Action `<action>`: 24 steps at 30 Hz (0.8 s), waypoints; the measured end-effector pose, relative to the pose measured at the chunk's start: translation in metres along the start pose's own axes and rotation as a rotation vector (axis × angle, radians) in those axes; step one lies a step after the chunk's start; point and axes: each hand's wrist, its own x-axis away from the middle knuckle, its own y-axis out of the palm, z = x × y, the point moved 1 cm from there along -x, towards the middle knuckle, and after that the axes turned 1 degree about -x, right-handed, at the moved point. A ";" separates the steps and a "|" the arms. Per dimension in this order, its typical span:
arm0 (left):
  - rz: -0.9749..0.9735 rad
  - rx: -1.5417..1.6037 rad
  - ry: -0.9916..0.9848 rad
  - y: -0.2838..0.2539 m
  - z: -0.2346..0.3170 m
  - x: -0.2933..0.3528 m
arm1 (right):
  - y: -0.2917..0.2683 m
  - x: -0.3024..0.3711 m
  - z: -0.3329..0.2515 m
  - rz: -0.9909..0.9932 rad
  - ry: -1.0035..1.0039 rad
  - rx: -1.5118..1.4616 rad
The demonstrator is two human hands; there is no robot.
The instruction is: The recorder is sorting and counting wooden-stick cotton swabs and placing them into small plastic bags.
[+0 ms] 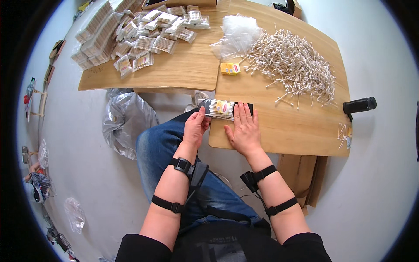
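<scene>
On table (279,131), packet (223,108) is judged light, best edge-held. Left hand (195,127) is curled, hold unclear; right hand (245,131), laid flat.

Bright, diffuse light spreads evenly over the table (283,135); soft shade greys the floor (371,153) to its right. Left of it, the bag (126,114) glints. Print blurs on the pack (223,108) at its left edge. Fisheye distortion bows the table's outline; clutter (38,185) far left looks squeezed and hazy.

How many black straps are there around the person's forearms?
4: left wrist-side strap, left elbow-side strap, right wrist-side strap and right elbow-side strap, two on each forearm. None looks hidden.
</scene>
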 end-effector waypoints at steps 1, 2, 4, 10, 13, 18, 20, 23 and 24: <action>0.019 -0.022 0.009 0.000 -0.001 -0.001 | 0.000 0.000 0.000 -0.011 -0.002 0.016; 0.017 -0.025 0.007 -0.001 -0.003 -0.002 | 0.000 0.000 -0.001 -0.022 -0.004 0.032; 0.033 -0.079 0.096 0.001 -0.003 -0.003 | -0.001 0.000 0.000 -0.029 0.005 0.024; 0.018 -0.172 0.103 0.007 -0.006 -0.009 | 0.002 0.000 -0.001 -0.055 0.026 0.027; -0.024 -0.208 0.143 0.005 -0.008 -0.012 | 0.002 0.000 -0.001 -0.058 0.025 0.032; 0.042 -0.087 0.012 0.002 -0.014 -0.008 | 0.004 -0.001 0.000 -0.059 0.028 0.015; 0.074 -0.034 -0.030 0.004 -0.013 -0.008 | 0.003 -0.001 0.002 -0.022 0.021 -0.009; -0.021 -0.210 0.125 -0.002 -0.012 -0.012 | -0.001 -0.003 -0.003 -0.023 -0.001 -0.005; -0.027 -0.208 0.132 0.000 -0.012 -0.013 | 0.000 -0.003 -0.002 -0.015 -0.003 0.000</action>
